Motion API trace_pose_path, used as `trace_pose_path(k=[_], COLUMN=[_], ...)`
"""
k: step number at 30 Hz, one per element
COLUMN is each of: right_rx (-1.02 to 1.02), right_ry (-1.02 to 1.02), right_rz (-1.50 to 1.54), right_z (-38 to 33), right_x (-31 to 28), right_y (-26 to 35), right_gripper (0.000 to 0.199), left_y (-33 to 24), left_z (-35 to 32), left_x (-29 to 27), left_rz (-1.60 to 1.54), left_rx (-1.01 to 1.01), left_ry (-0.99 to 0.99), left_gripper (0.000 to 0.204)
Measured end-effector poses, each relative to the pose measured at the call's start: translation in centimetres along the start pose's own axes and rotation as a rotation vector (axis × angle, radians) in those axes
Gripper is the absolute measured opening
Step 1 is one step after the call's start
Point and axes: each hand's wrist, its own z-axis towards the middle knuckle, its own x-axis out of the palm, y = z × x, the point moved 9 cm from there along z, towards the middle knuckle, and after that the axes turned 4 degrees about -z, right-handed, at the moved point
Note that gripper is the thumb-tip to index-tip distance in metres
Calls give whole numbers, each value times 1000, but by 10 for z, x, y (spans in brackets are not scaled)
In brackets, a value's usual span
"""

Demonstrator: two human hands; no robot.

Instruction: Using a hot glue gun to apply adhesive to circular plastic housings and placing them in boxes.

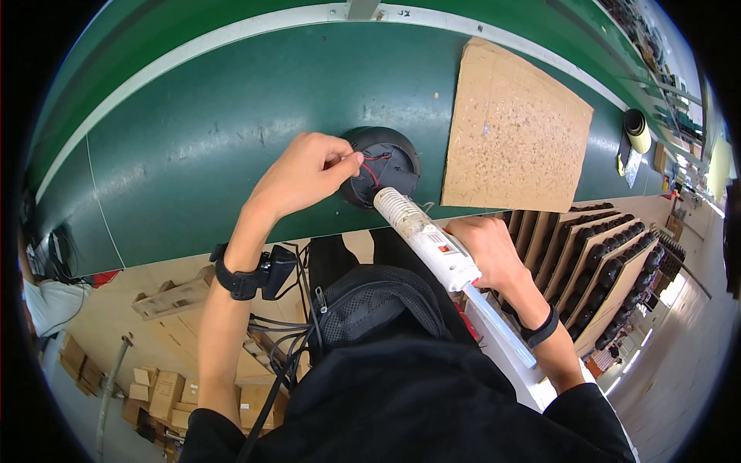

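Note:
A round black housing (400,163) with an open inside lies near the front edge of the green bench (231,131). Thin red wires (371,171) run inside it. My left hand (312,171) reaches over its left rim, thumb and fingertips pinched together at the wires. My right hand (492,248) is wrapped round the grip of a white hot glue gun (423,231). Its nozzle end points into the housing's near side, and the tip itself is hidden. A long translucent glue stick (500,326) sticks out of the gun's back end.
Right of the housing lies a speckled cardboard sheet (517,127). A dark and yellow roll (637,133) stands at the far right. Racks of round black parts (610,270) are below right; cardboard boxes (166,397) sit below left. Black cables (289,347) hang by my left forearm.

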Motion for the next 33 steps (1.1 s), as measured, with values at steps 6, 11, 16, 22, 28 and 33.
trace_pose_path(k=[6,11,16,22,28,33], right_rx=[2,-65,-59,40,129,117], right_ry=[-43,-115,-58,31,108,-55], right_rz=[24,94,149,51,-75,178], right_z=[-4,-6,-9,-3,9,-28], right_x=[3,2,0,-15,-43,-58], right_y=[-5,-4,-5,4,33,14], right_gripper=[28,31,34,29,23,15], left_y=[25,61,88,92,68,34], left_z=[-34,-54,-64,-47,-27,-18], left_x=[5,11,16,3,-11,17], left_rz=[-30,-2,-185,-166,162,261], left_rx=[-101,-163,-177,20,70,405], left_ry=[197,224,184,38,-112,-12], left_gripper=[28,24,19,32,60,119])
